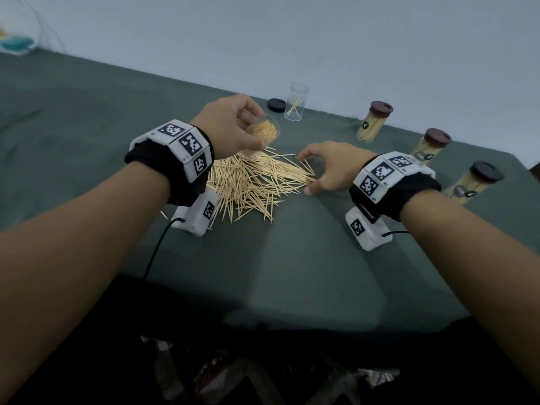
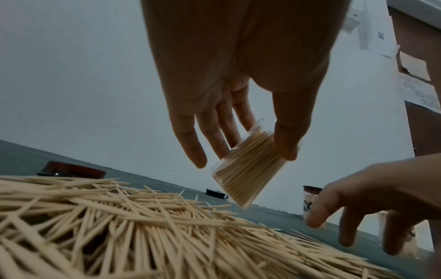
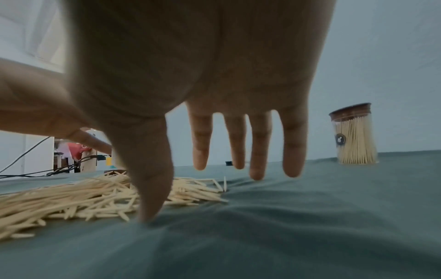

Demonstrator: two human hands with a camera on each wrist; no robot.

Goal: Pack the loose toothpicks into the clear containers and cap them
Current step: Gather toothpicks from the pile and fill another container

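Toothpicks (image 1: 251, 182) lie in a loose, crisscrossed heap on the green tabletop (image 1: 292, 258), near me and between my hands. Three capped jars (image 1: 372, 122) stand full at the far right; one open jar (image 1: 295, 102) at the far edge holds only a few, its lid (image 1: 276, 104) beside it. My left hand (image 1: 233, 127) grips a nearly full, uncapped jar (image 1: 261, 133), tilted over the heap. My right hand (image 1: 330, 168) is spread and empty, its fingers (image 3: 152, 188) reaching the heap's right edge. Much, I judge, remains to pack.

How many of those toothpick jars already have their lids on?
3, in a row along the table's right edge: the far capped jar, the middle capped jar and the near capped jar. None seems hidden.
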